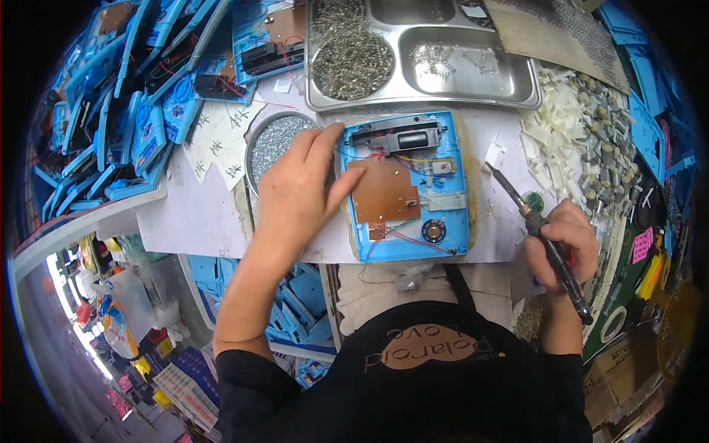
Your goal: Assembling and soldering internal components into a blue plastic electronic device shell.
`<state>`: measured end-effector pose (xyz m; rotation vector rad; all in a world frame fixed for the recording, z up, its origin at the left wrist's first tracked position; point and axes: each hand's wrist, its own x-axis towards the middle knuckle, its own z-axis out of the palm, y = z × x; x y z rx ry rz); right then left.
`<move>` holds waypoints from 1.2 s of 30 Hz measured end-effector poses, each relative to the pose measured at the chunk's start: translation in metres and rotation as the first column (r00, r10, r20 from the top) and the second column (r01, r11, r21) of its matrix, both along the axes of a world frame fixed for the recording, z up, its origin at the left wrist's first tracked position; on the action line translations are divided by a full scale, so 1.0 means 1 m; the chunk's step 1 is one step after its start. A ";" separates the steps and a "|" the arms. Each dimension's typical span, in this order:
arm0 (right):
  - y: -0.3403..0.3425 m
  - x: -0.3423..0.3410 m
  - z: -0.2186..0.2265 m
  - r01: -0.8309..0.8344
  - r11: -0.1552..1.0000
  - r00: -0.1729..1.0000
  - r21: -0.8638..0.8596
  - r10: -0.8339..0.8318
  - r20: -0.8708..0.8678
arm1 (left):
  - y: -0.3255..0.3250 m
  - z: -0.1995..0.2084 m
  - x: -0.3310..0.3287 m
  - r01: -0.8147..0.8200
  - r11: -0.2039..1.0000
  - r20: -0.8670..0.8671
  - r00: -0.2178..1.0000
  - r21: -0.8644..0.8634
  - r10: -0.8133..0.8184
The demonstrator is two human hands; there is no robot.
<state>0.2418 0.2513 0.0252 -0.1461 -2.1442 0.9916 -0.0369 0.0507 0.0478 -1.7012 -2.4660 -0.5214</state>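
A blue plastic casing [459,240] lies with its inside up at the middle of the table. In it are a brown circuit board [386,193], a black battery compartment [412,140], a small round speaker [433,231] and thin wires. My left hand [299,181] is at the casing's left edge, fingers and thumb apart, the thumb over the board. It partly covers a round metal dish [251,159] of small silvery screws. To the casing's right, my right hand [565,244] is closed around a black screwdriver [550,249], its tip pointing up and left, apart from the casing.
A steel compartment tray [421,100] with small metal parts stands behind the casing. Many blue casings [140,111] pile up at the left. White and grey small parts [583,144] heap at the right. More blue casings [299,303] sit below the table's front edge.
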 end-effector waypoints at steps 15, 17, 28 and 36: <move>-0.014 -0.035 0.011 -0.058 0.998 0.998 -0.018 0.058 -0.041 | 0.026 -0.031 0.035 -0.384 0.836 0.874 0.438 0.393 -0.210; -0.013 -0.035 0.009 -0.055 0.996 0.998 -0.066 0.052 -0.047 | 0.025 -0.022 0.037 -0.395 0.871 0.928 0.336 0.294 -0.161; -0.045 -0.089 0.020 0.040 0.762 0.992 -0.647 0.048 0.117 | 0.016 -0.021 0.041 -0.299 0.916 0.874 0.476 0.268 -0.100; -0.056 -0.114 0.004 0.007 0.937 0.990 -0.349 0.043 0.134 | 0.020 -0.025 0.035 -0.053 0.884 0.420 0.892 0.465 -0.168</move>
